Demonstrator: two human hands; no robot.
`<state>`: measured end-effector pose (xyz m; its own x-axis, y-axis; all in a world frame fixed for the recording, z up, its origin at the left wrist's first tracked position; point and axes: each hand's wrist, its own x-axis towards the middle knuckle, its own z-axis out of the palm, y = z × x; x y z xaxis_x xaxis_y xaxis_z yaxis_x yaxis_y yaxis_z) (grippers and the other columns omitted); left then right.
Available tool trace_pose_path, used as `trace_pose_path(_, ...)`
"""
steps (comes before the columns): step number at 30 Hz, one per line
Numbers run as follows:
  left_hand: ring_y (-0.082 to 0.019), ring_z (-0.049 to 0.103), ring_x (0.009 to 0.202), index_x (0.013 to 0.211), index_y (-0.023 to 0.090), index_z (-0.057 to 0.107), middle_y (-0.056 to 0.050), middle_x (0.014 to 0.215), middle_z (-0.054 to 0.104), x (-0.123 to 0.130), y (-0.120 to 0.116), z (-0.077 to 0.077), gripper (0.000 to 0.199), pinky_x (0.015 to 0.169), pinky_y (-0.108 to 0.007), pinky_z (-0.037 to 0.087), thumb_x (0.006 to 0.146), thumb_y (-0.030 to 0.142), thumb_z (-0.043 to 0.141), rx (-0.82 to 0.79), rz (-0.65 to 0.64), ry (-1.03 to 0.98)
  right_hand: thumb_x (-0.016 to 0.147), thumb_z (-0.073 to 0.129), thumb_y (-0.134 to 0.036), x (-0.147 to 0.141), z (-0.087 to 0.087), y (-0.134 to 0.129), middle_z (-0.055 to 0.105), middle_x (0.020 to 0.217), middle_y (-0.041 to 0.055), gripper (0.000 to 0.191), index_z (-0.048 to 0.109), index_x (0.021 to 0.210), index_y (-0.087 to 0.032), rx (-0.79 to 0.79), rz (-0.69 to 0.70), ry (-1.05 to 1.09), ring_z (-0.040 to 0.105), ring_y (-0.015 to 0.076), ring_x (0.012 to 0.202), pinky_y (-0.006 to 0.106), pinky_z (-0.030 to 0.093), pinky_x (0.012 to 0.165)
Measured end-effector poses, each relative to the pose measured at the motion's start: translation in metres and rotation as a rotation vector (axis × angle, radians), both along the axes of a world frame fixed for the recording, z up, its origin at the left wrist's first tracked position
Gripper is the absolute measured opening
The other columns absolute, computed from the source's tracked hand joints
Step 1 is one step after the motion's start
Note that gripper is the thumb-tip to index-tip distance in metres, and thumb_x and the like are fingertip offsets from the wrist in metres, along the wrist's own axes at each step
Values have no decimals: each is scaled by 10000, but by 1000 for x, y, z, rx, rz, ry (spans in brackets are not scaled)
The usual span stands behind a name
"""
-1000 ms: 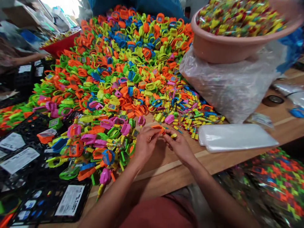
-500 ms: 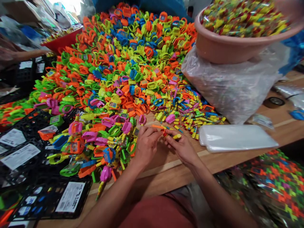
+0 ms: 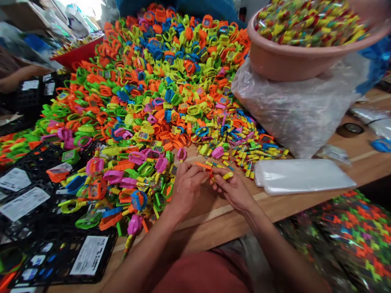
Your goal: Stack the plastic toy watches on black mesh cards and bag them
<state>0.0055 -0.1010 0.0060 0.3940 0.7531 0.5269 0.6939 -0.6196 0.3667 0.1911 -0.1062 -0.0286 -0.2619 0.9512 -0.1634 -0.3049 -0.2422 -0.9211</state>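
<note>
Very little shift in the last instant: both hands stay together over the wooden surface, the left fingers now turned further over the work than at first, and the yellow piece showing more openly. Reads as fine fingertip work on one small spot, both hands sharing it. Left hand: grip closed, apparently pinching an orange piece whose strip shows just beyond the fingertips; exact contact hidden by the fingers. Right hand: grip closed on the yellow piece, which lies across the fingers, its end sticking out past them. A small red bit shows between the two sets of fingertips; cannot tell which piece it belongs to. Beyond the hands, a broad heap of coloured toy watches, thinning on the near right into small yellow tubes. Right of the right hand, a flat stack of clear bags; behind it a full plastic sack with a pink basin of wrapped pieces on top. Black trays with white labels at near left. Another person's arm at far left, well apart.
</note>
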Motion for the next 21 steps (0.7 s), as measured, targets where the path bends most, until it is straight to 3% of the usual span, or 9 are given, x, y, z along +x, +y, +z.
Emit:
trace_pose_path(6,-219,484,863,1100,217,751,-45,968,743,7,-5,-2,245,761,-341,408,1018,124,540,0,-17,36,885,711,-528,3,0,5,652,715,2,408,754,1072,-169,124,-37,-208,516,115,600,238,385,549)
trace_pose_path(10,-216,494,840,984,198,751,-44,944,738,9,-11,-1,230,748,-344,410,1002,98,544,-38,-17,94,900,672,-535,-2,0,1,648,699,2,400,751,1041,-169,138,-27,-307,538,133,599,262,428,571)
trace_pose_path(13,-219,532,852,972,214,756,-43,939,736,-14,-12,15,258,762,-350,434,985,75,539,-132,-10,205,901,667,-572,-3,0,-2,721,811,43,424,749,1053,-184,110,25,-298,637,172,704,290,494,644)
trace_pose_path(16,-232,589,871,939,215,757,-55,928,731,-55,-5,47,247,818,-373,475,965,91,546,-253,107,397,868,701,-614,2,-3,-1,763,1003,94,502,729,1138,-193,73,-18,-271,707,222,884,312,537,726)
trace_pose_path(19,-275,634,973,1013,196,752,-90,1033,730,-80,8,72,186,895,-422,502,959,155,580,-255,329,513,839,711,-664,9,-8,5,735,888,63,631,666,1242,-181,30,-100,-264,664,173,709,253,486,578)
trace_pose_path(21,-298,631,1080,1122,176,730,-113,1151,718,-74,17,70,201,954,-442,504,959,188,614,-224,356,527,865,669,-690,8,-11,8,648,719,-8,682,606,1311,-178,10,-84,-269,527,117,525,210,367,455)
